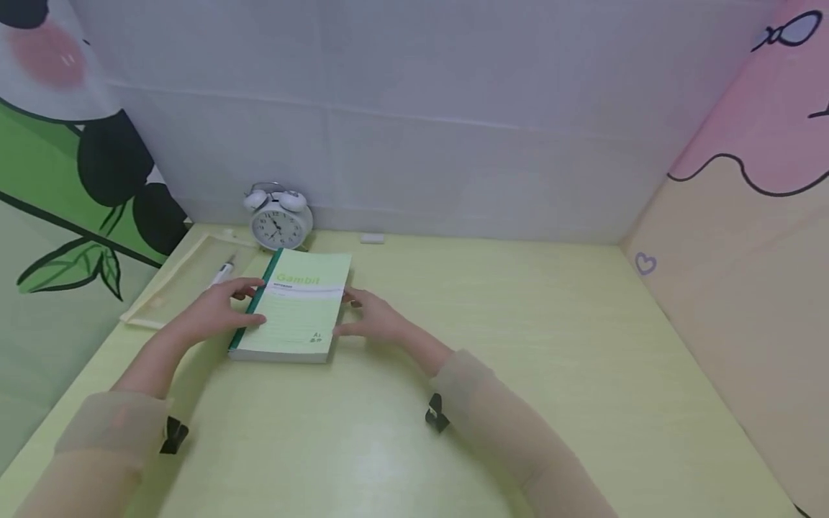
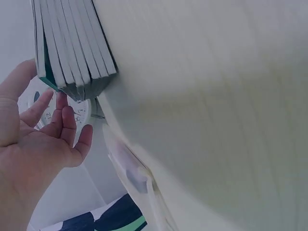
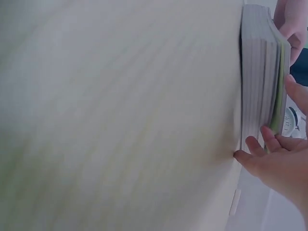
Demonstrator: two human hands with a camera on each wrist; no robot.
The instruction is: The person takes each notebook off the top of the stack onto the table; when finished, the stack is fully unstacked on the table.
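A thick stack of notebooks (image 1: 298,316) with a light green "Gambit" cover and a dark green spine lies on the table. In the left wrist view, several page blocks (image 2: 72,43) show at its end. My left hand (image 1: 216,313) is at the spine side, its thumb over the cover's left edge and its fingers relaxed. At the opposite side, my right hand (image 1: 374,316) has loosely spread fingers. The right wrist view shows its fingertips (image 3: 255,146) against the page edges (image 3: 255,72). Neither hand closes round the stack.
Behind the stack stands a white twin-bell alarm clock (image 1: 280,227). Left of it lies a shallow, pale tray (image 1: 145,321) holding a white pen-like tool (image 1: 224,271). A small white block (image 1: 372,238) lies near the back wall. Printed cloth walls enclose the table (image 1: 518,324).
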